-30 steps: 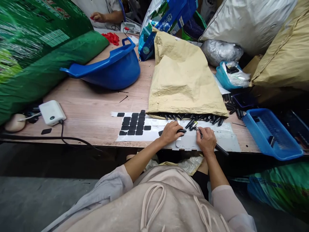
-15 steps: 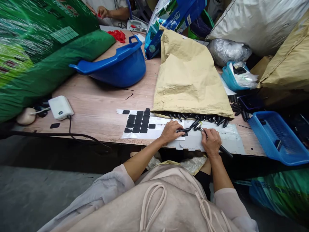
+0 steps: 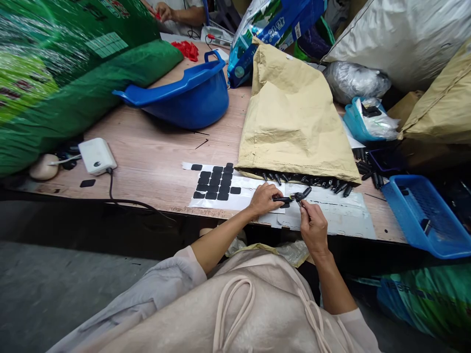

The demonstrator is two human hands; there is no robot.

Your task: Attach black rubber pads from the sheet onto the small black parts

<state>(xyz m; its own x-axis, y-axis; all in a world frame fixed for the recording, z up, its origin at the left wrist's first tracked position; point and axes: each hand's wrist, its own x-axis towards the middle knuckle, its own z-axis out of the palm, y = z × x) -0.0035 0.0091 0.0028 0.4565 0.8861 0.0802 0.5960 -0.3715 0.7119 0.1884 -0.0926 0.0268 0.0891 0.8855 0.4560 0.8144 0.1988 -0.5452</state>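
Observation:
Over the front edge of the table, my left hand (image 3: 265,198) is closed on a thin black tube (image 3: 282,199), its tip pointing right. My right hand (image 3: 314,223) is closed on a small hammer (image 3: 296,197), with the head up against the end of the tube; most of its handle is hidden by the fingers. Another black piece (image 3: 306,191) lies just past the hammer head. Beneath both hands is a grey board (image 3: 334,213). To the left, several black rounded patches (image 3: 213,182) sit in rows on a white sheet (image 3: 243,203).
A tan paper bag (image 3: 294,113) spreads behind my hands, several black tubes (image 3: 342,186) at its mouth. On the right is a blue basket (image 3: 415,220). A blue basin (image 3: 195,98), white box (image 3: 97,156) and green sack (image 3: 121,83) stand left. A co-worker's hand (image 3: 164,11) shows behind.
My right hand has moved left and turned, bringing the hammer head closer to the tube. The black handle no longer sticks out at lower right. My left hand keeps hold of the tube.

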